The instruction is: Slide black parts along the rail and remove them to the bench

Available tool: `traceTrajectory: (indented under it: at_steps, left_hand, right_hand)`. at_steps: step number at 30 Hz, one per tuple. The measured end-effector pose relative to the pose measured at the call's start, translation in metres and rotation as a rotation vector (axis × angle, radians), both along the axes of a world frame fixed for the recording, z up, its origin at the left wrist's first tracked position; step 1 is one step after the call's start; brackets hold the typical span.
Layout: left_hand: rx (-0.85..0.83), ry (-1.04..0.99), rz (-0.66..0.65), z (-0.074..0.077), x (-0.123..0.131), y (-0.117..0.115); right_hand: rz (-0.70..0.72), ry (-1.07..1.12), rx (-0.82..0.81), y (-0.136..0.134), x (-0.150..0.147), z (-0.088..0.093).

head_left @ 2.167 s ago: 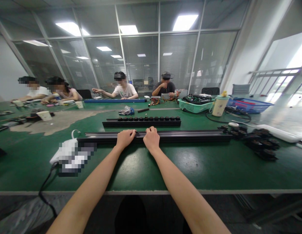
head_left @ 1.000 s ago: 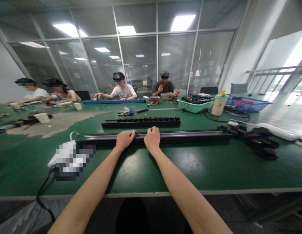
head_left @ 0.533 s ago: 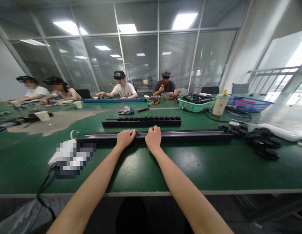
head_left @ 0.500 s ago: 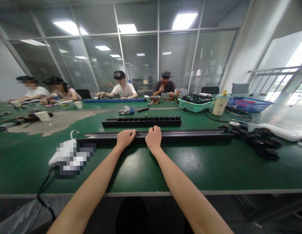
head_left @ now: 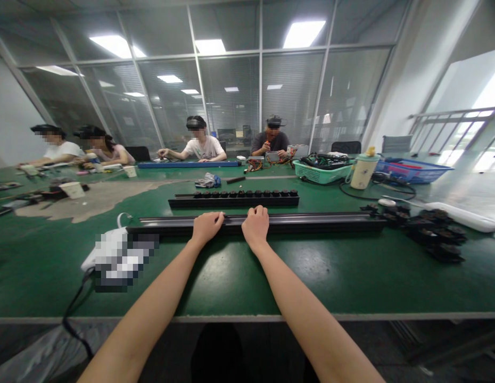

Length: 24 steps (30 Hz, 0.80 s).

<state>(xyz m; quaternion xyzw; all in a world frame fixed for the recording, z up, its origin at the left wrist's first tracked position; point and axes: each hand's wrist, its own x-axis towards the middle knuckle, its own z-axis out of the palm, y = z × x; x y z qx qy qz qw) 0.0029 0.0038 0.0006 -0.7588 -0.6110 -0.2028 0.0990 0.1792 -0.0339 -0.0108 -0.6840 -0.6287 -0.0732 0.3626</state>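
Observation:
A long black metal rail (head_left: 323,223) with a shiny inner channel lies across the table in front of me. My left hand (head_left: 206,227) is closed over it left of its middle, thumb along the top. Close by on the right, my right hand (head_left: 255,227) curls its fingers over the same rail; the fingertips of both hands are hidden. Behind the rail and apart from it stands a shorter black rail (head_left: 231,202) with a row of several small black round-topped parts along it.
More black parts (head_left: 435,231) are piled at the right. A cream tumbler (head_left: 363,173), a green basket (head_left: 321,173) of cables and a blue basket (head_left: 415,171) stand beyond. A white device (head_left: 107,250) with a cord lies left. Several people sit across the green table (head_left: 331,287).
The view has shifted slightly, so everything sits a little further right. My right hand has edged slightly right along the rail; my left hand keeps its place on it.

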Motion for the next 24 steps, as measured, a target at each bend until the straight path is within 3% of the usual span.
traceTrajectory:
  at_steps: [6,24]
  left_hand:
    - [-0.004,-0.001,-0.006,-0.0001,-0.0001,0.0007]
    - [0.009,0.001,0.001,-0.0018,-0.0005,0.0017]
  right_hand:
    - [-0.007,0.015,0.062,0.0033,0.0015,-0.004]
    - [-0.031,0.037,0.017,0.0024,0.0066,-0.0014]
